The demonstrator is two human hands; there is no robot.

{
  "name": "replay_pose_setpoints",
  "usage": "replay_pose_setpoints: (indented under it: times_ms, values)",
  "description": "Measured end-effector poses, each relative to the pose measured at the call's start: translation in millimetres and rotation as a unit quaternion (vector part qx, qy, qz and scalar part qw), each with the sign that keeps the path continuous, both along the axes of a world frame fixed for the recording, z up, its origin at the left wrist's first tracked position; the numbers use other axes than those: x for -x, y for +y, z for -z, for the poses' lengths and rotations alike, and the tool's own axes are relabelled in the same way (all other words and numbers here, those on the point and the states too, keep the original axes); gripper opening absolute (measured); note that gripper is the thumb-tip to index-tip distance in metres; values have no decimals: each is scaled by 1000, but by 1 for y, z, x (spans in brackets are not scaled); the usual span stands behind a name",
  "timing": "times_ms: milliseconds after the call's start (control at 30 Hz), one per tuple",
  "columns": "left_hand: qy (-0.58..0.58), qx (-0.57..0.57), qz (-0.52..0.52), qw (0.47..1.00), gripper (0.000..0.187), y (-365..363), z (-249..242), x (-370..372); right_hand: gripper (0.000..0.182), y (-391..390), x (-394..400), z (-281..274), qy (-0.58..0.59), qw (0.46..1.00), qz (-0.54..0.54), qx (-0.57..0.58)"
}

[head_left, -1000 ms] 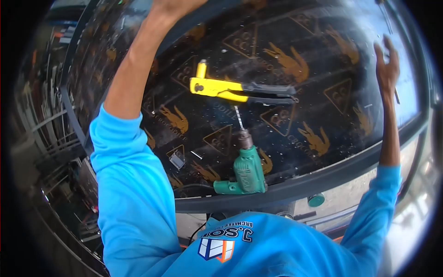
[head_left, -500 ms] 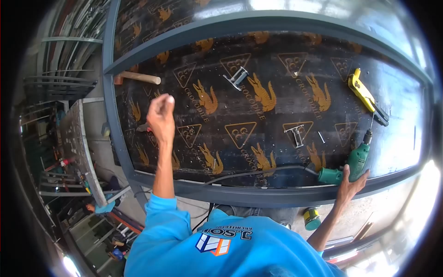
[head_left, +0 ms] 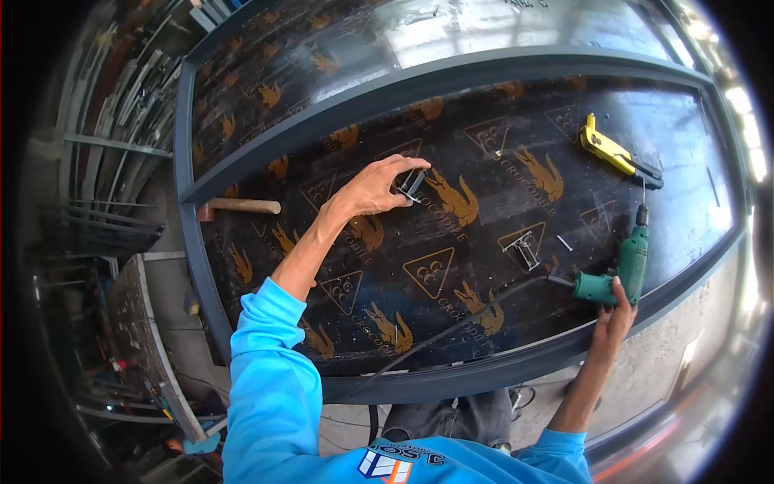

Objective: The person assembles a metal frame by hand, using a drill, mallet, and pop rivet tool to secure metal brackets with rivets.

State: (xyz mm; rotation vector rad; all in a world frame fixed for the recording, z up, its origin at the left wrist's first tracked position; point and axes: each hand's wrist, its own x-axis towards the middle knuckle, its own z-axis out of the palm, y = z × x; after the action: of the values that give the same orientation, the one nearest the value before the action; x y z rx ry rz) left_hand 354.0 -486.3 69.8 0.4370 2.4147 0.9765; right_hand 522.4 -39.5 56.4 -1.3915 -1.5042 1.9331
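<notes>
My left hand (head_left: 377, 185) reaches over the dark printed board, its thumb and fingers closed around a small metal bracket (head_left: 412, 185). At the right, my right hand (head_left: 617, 315) grips a green power drill (head_left: 633, 262) whose bit points away from me. Just beyond the bit lies a yellow-handled hand tool (head_left: 610, 152). A second metal bracket (head_left: 526, 252) rests on the board between my hands, with a thin metal pin (head_left: 563, 243) beside it.
A grey metal frame (head_left: 451, 64) surrounds the board, with a raised bar across it. A wooden-handled hammer (head_left: 246, 206) lies at the left. The drill's cable (head_left: 451, 332) runs over the near edge. Metal racks stand at the left, where part of another person shows.
My left hand has moved right and forward from the left side and has taken hold of the farther bracket. The drill stays in my right hand. The camera view has shifted.
</notes>
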Motion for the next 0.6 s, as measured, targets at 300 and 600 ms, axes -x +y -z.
replay_pose_setpoints:
  times_ms: [300, 600]
  values:
    - [487, 100, -84, 864, 69, 1, -12, 13, 40, 12, -54, -1, 193, 917, 15, 349]
    - [648, 134, 7, 750, 69, -25, 19, 84, 54, -164, -74, -56, 128, 874, -104, 456]
